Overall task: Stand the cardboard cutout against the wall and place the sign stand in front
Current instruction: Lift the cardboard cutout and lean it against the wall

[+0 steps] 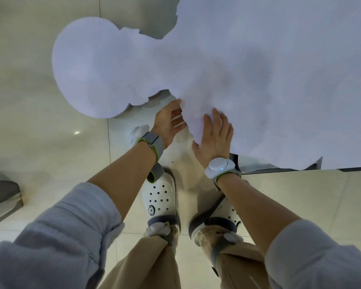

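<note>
A large white cardboard cutout (227,65) lies nearly flat above the tiled floor, plain back side up, its rounded head-shaped end pointing left. My left hand (168,122) curls under the cutout's near edge, fingers beneath the board. My right hand (214,135) lies flat on top of the board just beside it, fingers spread. Both hands touch the same near edge. No sign stand can be made out; a dark frame edge (279,168) shows under the cutout's right part.
Glossy beige floor tiles (40,132) spread all around. My feet in white clogs (159,197) stand right below the hands. A grey low object (0,195) sits at the left edge. A shadowed gap (154,17) shows beyond the cutout.
</note>
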